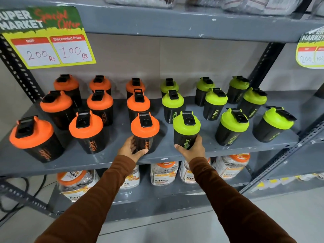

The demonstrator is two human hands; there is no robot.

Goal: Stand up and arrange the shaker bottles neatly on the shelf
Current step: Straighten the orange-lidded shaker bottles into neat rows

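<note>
I see the shaker bottles standing on the grey shelf (206, 148), all upright, none lying down. The ones with orange lids are on the left side and the ones with green lids are on the right side, in rows that go from front to back. I think they are sorted by colour so the shelf looks neat. My left hand (130, 149) is wrapped around the bottom of the front orange bottle (145, 130). The fingers curl round its left side and the thumb presses on the front, so the hand is half closed on it. My right hand (192, 149) holds the front green bottle (186, 128) the same way, low down, with the thumb on the front by the name print and the fingers round the right side. Both bottles seem to sit on the shelf near its front edge, just beside each other but not touching. I think I hold them low so they do not tip while I slide or turn them into line. The job looks almost done to me. The rows still lean a bit crooked, mostly on the green side. Above the bottles hangs a yellow price sign (50, 48) with a special offer on it. On the shelf below stand clear jars (164, 174) with orange lids. My sleeves are brown.
</note>
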